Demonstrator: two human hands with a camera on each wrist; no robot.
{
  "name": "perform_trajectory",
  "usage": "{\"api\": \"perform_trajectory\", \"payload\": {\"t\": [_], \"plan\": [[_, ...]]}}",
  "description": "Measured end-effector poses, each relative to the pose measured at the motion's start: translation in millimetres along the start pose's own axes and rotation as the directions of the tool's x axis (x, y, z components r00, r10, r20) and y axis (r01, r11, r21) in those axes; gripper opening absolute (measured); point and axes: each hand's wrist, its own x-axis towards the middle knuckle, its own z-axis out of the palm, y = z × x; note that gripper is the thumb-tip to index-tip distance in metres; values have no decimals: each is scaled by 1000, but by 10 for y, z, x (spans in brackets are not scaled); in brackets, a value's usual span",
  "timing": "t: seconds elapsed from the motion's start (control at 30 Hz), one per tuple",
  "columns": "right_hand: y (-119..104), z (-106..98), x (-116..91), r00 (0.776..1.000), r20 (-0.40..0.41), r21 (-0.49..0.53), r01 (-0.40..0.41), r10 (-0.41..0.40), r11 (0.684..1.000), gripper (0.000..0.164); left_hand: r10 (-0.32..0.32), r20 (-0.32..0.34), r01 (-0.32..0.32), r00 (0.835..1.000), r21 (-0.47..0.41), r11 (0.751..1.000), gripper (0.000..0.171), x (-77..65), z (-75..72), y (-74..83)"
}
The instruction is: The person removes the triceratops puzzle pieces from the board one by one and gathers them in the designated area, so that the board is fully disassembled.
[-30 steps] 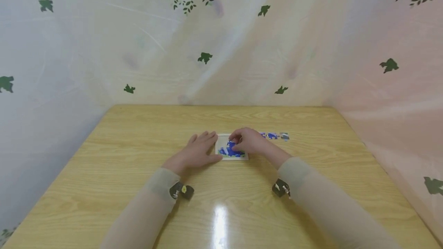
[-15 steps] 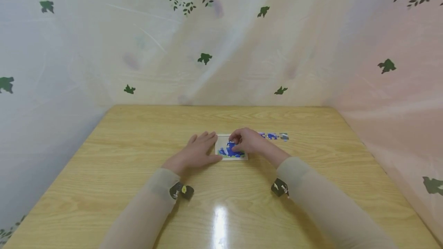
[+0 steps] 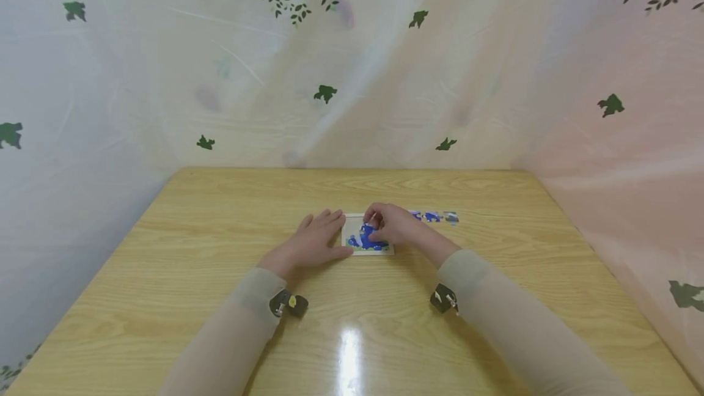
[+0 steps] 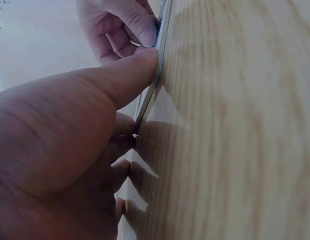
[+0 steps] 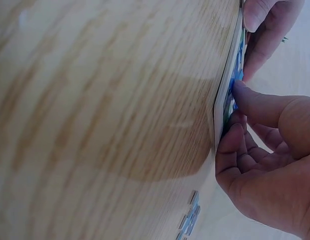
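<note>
A small jigsaw board with a pale raised rim (image 3: 374, 253) lies mid-table. Blue and green pieces (image 3: 354, 242) fill its lower part, and bare backing shows at its upper left. My left hand (image 3: 309, 242) lies spread at the board's left side, its thumb on the lower-left corner and its fingertips along the left edge. Over the board's right part, my right hand (image 3: 397, 225) pinches a blue puzzle piece (image 3: 365, 228) with curled fingers and thumb. In the right wrist view the thumb touches the blue surface (image 5: 238, 78); the fingers hide the piece's outline.
Several loose puzzle pieces (image 3: 432, 216) lie in a row just right of the board, partly behind the right wrist. The wooden table (image 3: 220, 212) runs back to a pale curtain (image 3: 363, 121) with leaf prints.
The right hand and forearm have shifted very slightly left, showing a bit more of the nearest loose piece. The left hand and board look still.
</note>
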Motion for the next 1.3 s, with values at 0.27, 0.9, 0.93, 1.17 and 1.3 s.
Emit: {"api": "perform_trajectory", "payload": {"t": [0.27,0.9,0.93,1.17,1.3], "plan": [[11,6,-5,1000,-10,15,15,-14,1000,33,-16,20,15,1000,12,1000,93,-82,-119,175],[47,5,-52,998,-48,129,50,-44,990,28,-26,44,26,999,19,999,93,-135,-185,261],[49,3,-53,997,-54,140,56,-49,989,26,-30,42,29,999,20,999,93,-130,-188,265],[57,0,-58,995,-78,191,70,-56,979,18,-16,36,15,999,21,1000,95,-111,-156,210],[52,-14,-71,994,-83,207,89,-73,974,16,-13,35,13,999,18,1000,96,-105,-148,204]]}}
